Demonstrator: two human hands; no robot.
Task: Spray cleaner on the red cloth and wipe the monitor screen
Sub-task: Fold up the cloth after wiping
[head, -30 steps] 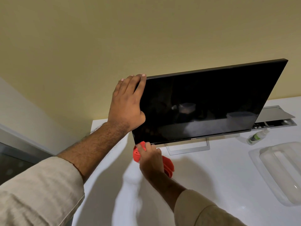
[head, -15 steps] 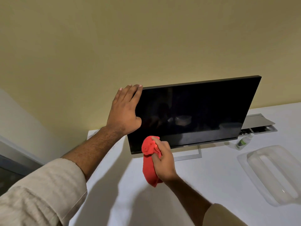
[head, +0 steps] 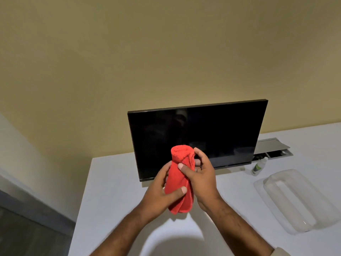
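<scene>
The red cloth (head: 180, 179) is bunched upright between both hands, in front of the monitor's lower left part and off the screen. My left hand (head: 160, 194) grips its lower half with the thumb across the front. My right hand (head: 200, 179) wraps its upper half from the right. The black monitor (head: 212, 133) stands dark on the white table (head: 110, 191), with neither hand on it. A small spray bottle (head: 258, 166) with a green label lies on the table by the monitor's lower right corner.
A clear plastic tray (head: 295, 200) rests on the table at the right. Behind the monitor's right side an open metal cable hatch (head: 273, 147) is set into the tabletop. A yellow wall stands close behind. The table's left edge drops to the floor.
My left hand left the monitor's top left corner and came down onto the cloth. My right hand pulled the cloth off the screen's bottom edge. The view drew back from the monitor.
</scene>
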